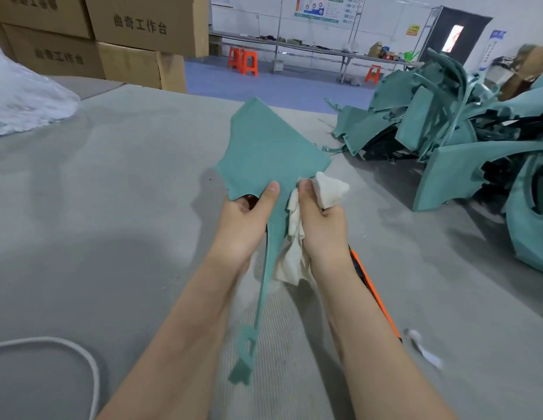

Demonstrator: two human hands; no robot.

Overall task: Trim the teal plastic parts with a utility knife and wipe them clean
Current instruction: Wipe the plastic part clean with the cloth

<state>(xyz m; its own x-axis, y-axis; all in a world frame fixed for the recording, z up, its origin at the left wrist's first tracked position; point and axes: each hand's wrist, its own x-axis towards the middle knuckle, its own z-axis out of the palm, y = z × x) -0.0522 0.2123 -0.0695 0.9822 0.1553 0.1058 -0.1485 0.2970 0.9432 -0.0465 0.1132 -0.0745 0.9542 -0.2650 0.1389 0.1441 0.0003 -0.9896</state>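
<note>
The left hand and the right hand are showing bare. Both forearms are likewise showing bare along their whole visible length. The thumbnails are looking short and plain.

One left hand, one right hand, one teal part, one white cloth, one orange knife, four cardboard boxes and three orange stools are shown.

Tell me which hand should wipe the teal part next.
Right. The right hand grips the white cloth, bunched against the near edge of the teal part. The left hand pinches the part by its lower edge, thumb on top, so it likely serves best as the steadying hand.
</note>
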